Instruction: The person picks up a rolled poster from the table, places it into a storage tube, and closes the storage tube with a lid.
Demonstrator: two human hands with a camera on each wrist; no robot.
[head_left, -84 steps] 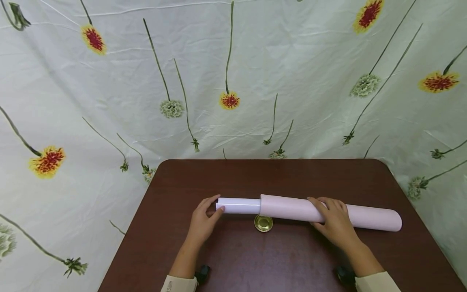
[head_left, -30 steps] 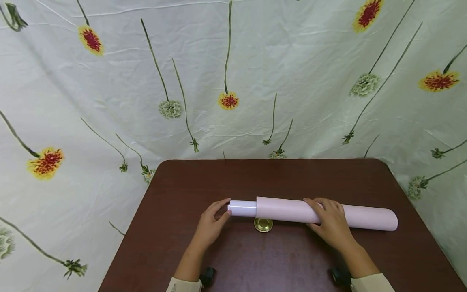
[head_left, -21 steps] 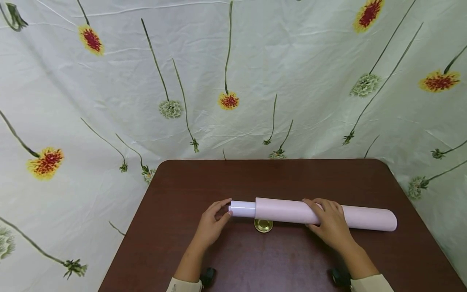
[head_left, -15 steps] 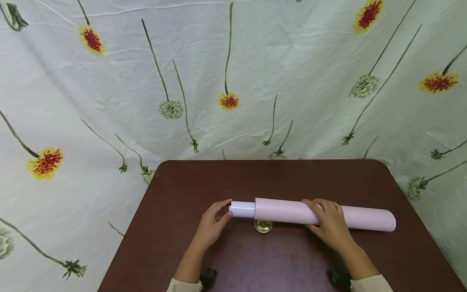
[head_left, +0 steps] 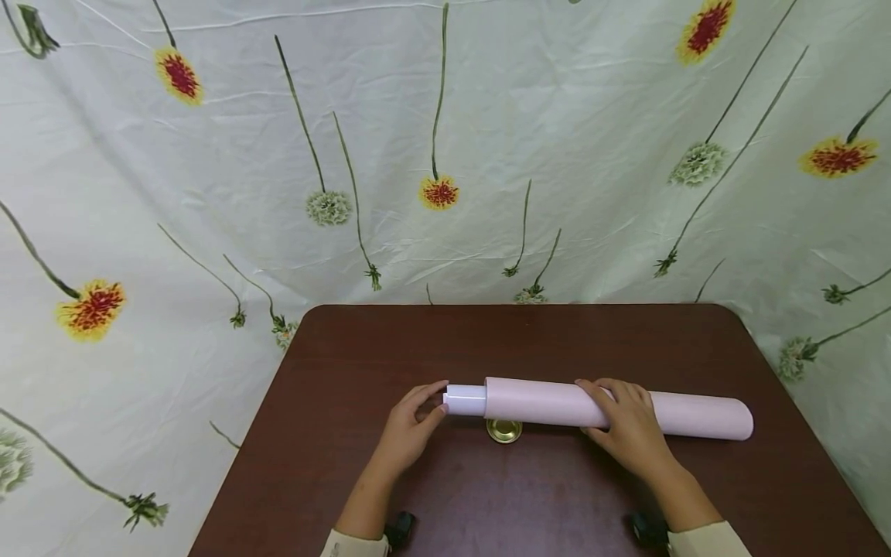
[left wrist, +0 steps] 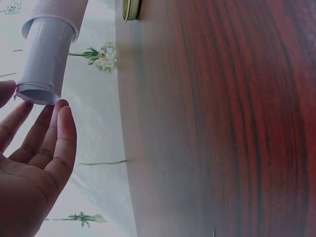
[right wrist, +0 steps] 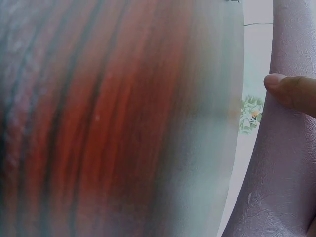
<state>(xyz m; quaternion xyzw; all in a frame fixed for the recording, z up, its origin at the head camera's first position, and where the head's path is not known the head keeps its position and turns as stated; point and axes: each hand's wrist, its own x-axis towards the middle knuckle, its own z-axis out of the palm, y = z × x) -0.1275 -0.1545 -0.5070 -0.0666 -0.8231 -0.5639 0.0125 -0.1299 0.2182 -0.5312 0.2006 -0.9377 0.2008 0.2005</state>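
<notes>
The right hand [head_left: 629, 433] grips the pink tube [head_left: 612, 408] steady while the left hand's [head_left: 411, 425] straight fingers press the white roll [head_left: 465, 400] inward.

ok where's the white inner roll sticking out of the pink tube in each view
Head: white inner roll pokes out of the pink tube's left end, at the left hand's fingertips.
Left wrist: top left, its end by the fingertips.
Right wrist: not in view; only the pink tube under a fingertip of the right hand.
Shared landmark: the dark wooden table.
</notes>
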